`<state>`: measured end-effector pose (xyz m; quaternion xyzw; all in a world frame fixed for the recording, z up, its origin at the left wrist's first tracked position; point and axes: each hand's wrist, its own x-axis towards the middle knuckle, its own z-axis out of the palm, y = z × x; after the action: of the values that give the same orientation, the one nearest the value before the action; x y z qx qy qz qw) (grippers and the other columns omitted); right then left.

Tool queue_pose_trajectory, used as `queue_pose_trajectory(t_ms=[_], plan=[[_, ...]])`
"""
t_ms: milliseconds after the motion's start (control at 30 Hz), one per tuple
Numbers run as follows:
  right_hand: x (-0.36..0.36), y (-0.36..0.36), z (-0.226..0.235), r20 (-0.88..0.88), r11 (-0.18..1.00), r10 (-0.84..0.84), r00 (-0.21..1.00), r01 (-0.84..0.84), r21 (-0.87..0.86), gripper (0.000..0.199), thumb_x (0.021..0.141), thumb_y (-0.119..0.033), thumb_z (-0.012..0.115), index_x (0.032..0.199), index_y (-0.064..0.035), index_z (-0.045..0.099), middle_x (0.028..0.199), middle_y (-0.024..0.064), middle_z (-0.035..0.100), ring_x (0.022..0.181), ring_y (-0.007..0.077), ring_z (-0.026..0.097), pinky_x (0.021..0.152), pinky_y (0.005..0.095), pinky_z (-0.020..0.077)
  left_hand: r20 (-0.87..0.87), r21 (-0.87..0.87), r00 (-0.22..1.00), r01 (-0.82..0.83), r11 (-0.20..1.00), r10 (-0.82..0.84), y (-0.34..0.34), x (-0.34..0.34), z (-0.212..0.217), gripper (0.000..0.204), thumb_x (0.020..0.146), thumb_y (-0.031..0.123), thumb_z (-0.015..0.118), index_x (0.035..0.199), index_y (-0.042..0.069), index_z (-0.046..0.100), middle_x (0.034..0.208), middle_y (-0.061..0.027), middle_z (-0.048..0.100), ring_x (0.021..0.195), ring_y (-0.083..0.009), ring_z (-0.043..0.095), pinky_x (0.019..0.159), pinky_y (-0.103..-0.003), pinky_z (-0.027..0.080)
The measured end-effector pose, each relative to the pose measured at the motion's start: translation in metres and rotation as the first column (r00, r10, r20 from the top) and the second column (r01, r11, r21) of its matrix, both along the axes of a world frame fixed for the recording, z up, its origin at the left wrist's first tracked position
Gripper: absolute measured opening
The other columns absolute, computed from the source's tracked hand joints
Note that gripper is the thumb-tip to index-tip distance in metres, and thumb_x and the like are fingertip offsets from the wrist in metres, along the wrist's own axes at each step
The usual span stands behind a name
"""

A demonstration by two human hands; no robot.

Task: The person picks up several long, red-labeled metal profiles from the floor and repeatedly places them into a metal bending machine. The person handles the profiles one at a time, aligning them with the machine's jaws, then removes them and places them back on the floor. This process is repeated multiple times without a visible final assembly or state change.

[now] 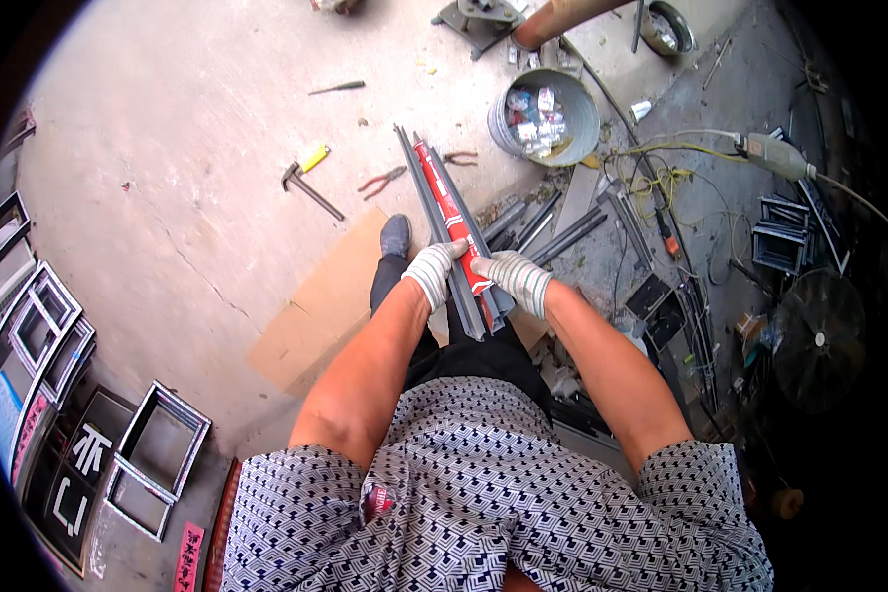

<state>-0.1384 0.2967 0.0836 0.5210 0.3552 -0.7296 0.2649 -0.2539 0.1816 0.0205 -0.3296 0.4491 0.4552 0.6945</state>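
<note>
Long grey metal profiles (429, 185) lie side by side in front of my body, pointing away from me, with a red printed strip (448, 205) along their middle. My left hand (432, 273), in a white striped work glove, grips their left side near the close end. On the right side, my right hand (519, 280), gloved alike, holds the same bundle. Both thumbs rest near the red strip; the fingers underneath are mostly hidden. Beyond the bundle, red-handled pliers (381, 183) lie on the floor, and another pair of pliers (461, 158) sits just right of it.
A hammer (311, 189), a yellow-handled tool (315, 158) and a screwdriver (338, 88) lie far left. A metal bucket (501, 123) holds scraps. Cables (673, 187), loose profiles (572, 234) and a round fan (820, 340) crowd the right. Rectangular frames (202, 434) stand left; cardboard (311, 306) covers some floor.
</note>
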Motion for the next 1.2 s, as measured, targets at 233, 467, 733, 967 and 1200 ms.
queue_pose_trajectory(t_ms=[233, 467, 733, 967, 1200], plan=[[-0.044, 0.023, 0.036, -0.135, 0.994, 0.019, 0.991, -0.005, 0.107, 0.039, 0.095, -0.029, 0.07, 0.121, -0.0002, 0.065, 0.107, 0.0068, 0.071, 0.095, 0.0163, 0.065, 0.09, 0.0327, 0.0505, -0.204, -0.033, 0.975, 0.077, 0.996, -0.083, 0.033, -0.048, 0.033, 0.027, 0.098, 0.023, 0.062, 0.115, 0.002, 0.064, 0.098, -0.0167, 0.072, 0.079, -0.0302, 0.071, 0.072, -0.045, 0.061], [-0.106, 0.056, 0.081, -0.37, 0.966, 0.108, 0.923, -0.01, 0.258, 0.048, 0.087, -0.029, 0.08, 0.124, -0.0018, 0.066, 0.106, 0.0054, 0.07, 0.1, 0.0147, 0.063, 0.092, 0.0311, 0.0492, -0.336, 0.052, 0.941, 0.047, 0.998, -0.027, 0.071, -0.111, 0.078, 0.027, 0.099, 0.025, 0.062, 0.115, 0.004, 0.063, 0.096, -0.0142, 0.073, 0.081, -0.0275, 0.072, 0.071, -0.042, 0.061], [-0.206, 0.103, 0.093, -0.338, 0.965, 0.005, 0.941, 0.085, 0.249, 0.059, 0.084, -0.028, 0.084, 0.129, 0.0011, 0.059, 0.112, 0.0106, 0.07, 0.102, 0.0187, 0.065, 0.094, 0.0337, 0.0507, -0.397, 0.165, 0.914, -0.016, 0.986, 0.081, 0.105, -0.218, 0.106, 0.025, 0.099, 0.022, 0.062, 0.116, 0.003, 0.063, 0.101, -0.0132, 0.072, 0.084, -0.0258, 0.071, 0.077, -0.043, 0.061], [-0.335, 0.13, 0.124, -0.328, 0.96, -0.094, 0.94, 0.173, 0.222, 0.058, 0.087, -0.026, 0.081, 0.134, -0.0035, 0.055, 0.112, 0.0104, 0.07, 0.101, 0.0193, 0.067, 0.087, 0.0354, 0.0554, -0.434, 0.197, 0.901, 0.117, 0.973, -0.02, 0.141, -0.356, 0.108, 0.033, 0.095, 0.024, 0.067, 0.117, 0.0, 0.063, 0.094, -0.0153, 0.072, 0.075, -0.0274, 0.071, 0.068, -0.042, 0.063], [-0.442, 0.164, 0.144, -0.398, 0.935, -0.132, 0.908, 0.247, 0.255, 0.066, 0.087, -0.032, 0.081, 0.138, -0.002, 0.053, 0.117, 0.0092, 0.068, 0.103, 0.0174, 0.066, 0.091, 0.0311, 0.0528, -0.483, 0.288, 0.875, 0.127, 0.949, 0.03, 0.186, -0.468, 0.155, 0.035, 0.094, 0.021, 0.068, 0.117, -0.005, 0.063, 0.096, -0.0181, 0.072, 0.076, -0.0282, 0.073, 0.067, -0.042, 0.063]])
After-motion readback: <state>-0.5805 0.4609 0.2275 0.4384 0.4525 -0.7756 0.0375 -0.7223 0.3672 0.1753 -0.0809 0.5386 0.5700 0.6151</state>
